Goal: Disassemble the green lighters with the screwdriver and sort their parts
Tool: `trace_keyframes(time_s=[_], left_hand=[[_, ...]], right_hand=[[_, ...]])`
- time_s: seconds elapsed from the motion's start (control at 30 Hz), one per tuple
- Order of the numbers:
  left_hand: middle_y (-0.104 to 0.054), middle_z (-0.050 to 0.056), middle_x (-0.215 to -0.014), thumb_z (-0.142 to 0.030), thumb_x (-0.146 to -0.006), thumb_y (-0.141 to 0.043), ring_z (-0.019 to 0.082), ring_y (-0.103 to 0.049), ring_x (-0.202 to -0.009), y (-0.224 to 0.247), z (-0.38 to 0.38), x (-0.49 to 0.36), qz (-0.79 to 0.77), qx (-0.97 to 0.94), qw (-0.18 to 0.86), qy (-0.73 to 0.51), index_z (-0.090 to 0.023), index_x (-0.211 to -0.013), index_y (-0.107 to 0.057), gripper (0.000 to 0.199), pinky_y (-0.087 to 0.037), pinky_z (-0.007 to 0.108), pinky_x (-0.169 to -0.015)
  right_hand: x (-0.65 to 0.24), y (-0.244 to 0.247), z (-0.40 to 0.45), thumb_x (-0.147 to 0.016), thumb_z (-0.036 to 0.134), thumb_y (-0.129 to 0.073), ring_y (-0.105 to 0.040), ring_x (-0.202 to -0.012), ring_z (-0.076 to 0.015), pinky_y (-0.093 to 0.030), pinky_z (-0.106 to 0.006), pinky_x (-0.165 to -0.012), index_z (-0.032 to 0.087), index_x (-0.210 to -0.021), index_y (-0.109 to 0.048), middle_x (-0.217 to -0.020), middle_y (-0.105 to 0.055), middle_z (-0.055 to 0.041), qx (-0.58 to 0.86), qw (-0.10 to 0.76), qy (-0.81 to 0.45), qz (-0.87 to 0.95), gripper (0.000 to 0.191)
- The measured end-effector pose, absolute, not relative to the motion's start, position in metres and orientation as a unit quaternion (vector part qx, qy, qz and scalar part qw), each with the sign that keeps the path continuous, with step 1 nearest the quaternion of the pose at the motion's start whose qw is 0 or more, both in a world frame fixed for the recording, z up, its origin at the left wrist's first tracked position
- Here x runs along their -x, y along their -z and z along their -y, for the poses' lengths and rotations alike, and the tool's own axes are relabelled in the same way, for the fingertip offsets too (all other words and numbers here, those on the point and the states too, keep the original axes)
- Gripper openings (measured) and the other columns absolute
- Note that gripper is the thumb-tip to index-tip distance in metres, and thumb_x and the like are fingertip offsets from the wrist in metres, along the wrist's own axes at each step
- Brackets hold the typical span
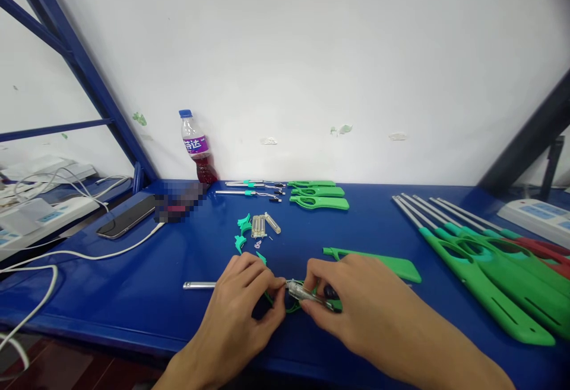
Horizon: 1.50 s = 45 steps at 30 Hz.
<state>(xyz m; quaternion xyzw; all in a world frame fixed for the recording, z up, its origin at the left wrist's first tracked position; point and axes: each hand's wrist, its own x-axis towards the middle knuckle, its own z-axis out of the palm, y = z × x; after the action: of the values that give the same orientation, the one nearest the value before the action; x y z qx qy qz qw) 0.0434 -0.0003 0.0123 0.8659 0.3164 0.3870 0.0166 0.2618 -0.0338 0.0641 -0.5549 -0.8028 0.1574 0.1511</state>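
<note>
My right hand (345, 295) is closed on a small clear lighter fuel tank (300, 290), its narrow end toward the left. At that end the thumb and fingertips of my left hand (247, 298) are pinched together; whatever lies between them is too small to make out. Beneath both hands lies a green lighter shell half (294, 308), mostly hidden. A metal lighter tube (199, 285) sticks out to the left from under my left hand. Behind my right hand rests another green shell half (396, 266). Teal triggers (240, 243) and several clear fuel tanks (259, 227) lie beyond my left hand.
Metal tubes with wires (236, 192) and green shell halves (319, 202) lie near the wall. Long green lighters (490, 295) with red ones cover the right side. A drink bottle (196, 146), a phone (127, 216) and a white cable (98, 256) are at the left.
</note>
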Motion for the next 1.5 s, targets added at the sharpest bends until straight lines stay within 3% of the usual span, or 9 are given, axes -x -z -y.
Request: trace_keyframes(time_s=[0.4,0.73,0.87,1.03,1.2,1.5], left_hand=[[-0.065,0.001,-0.076,-0.009,-0.098,-0.061,0.020,-0.054,-0.079,-0.011,0.001,-0.045,-0.314,-0.868,0.011,-0.384,-0.020,-0.088,-0.065,0.016,-0.045,0.035,-0.071],[-0.062,0.001,-0.076,-0.007,-0.099,-0.059,0.018,-0.053,-0.078,-0.009,-0.004,-0.043,-0.339,-0.841,0.008,-0.420,-0.019,-0.085,-0.064,0.019,-0.047,0.034,-0.071],[-0.069,0.002,-0.087,-0.007,-0.100,-0.061,0.019,-0.057,-0.086,-0.010,-0.004,-0.042,-0.316,-0.858,0.029,-0.403,-0.021,-0.102,-0.071,0.017,-0.051,0.035,-0.078],[-0.070,0.008,-0.114,-0.011,-0.101,-0.065,0.022,-0.058,-0.105,-0.013,0.002,-0.040,-0.278,-0.875,0.020,-0.396,-0.022,-0.135,-0.066,0.035,-0.055,0.038,-0.092],[-0.069,0.006,-0.105,-0.005,-0.099,-0.068,0.019,-0.058,-0.099,-0.012,0.001,-0.039,-0.238,-0.877,-0.015,-0.418,-0.017,-0.116,-0.069,0.021,-0.053,0.035,-0.091],[-0.071,0.003,-0.098,-0.001,-0.102,-0.061,0.018,-0.058,-0.097,-0.006,-0.005,-0.035,-0.233,-0.883,-0.001,-0.408,-0.017,-0.112,-0.070,0.020,-0.050,0.034,-0.090]], right_hand=[[-0.258,-0.060,0.032,-0.095,0.031,-0.068,-0.069,-0.071,-0.0256,-0.021,-0.036,-0.061,0.030,-0.086,-0.068,-0.079,-0.077,0.0007,0.573,0.112,-0.114,0.804,0.009],[-0.267,-0.055,0.040,-0.086,0.029,-0.074,-0.069,-0.068,-0.0277,-0.022,-0.035,-0.061,0.031,-0.081,-0.069,-0.073,-0.074,-0.0008,0.583,0.092,-0.090,0.802,0.007],[-0.281,-0.059,0.046,-0.091,0.033,-0.070,-0.073,-0.075,-0.0288,-0.028,-0.036,-0.062,0.033,-0.091,-0.069,-0.079,-0.076,0.0011,0.589,0.089,-0.114,0.795,0.001],[-0.278,-0.067,0.044,-0.102,0.034,-0.063,-0.076,-0.086,-0.0272,-0.037,-0.036,-0.069,0.033,-0.100,-0.068,-0.090,-0.079,0.0018,0.586,0.116,-0.138,0.790,0.005],[-0.269,-0.071,0.039,-0.102,0.019,-0.064,-0.076,-0.088,-0.0233,-0.037,-0.033,-0.069,0.031,-0.101,-0.069,-0.094,-0.079,0.0035,0.560,0.112,-0.182,0.801,0.013],[-0.267,-0.061,0.032,-0.100,0.017,-0.067,-0.074,-0.083,-0.0239,-0.030,-0.034,-0.065,0.034,-0.101,-0.072,-0.089,-0.078,0.0059,0.552,0.115,-0.174,0.807,0.018]])
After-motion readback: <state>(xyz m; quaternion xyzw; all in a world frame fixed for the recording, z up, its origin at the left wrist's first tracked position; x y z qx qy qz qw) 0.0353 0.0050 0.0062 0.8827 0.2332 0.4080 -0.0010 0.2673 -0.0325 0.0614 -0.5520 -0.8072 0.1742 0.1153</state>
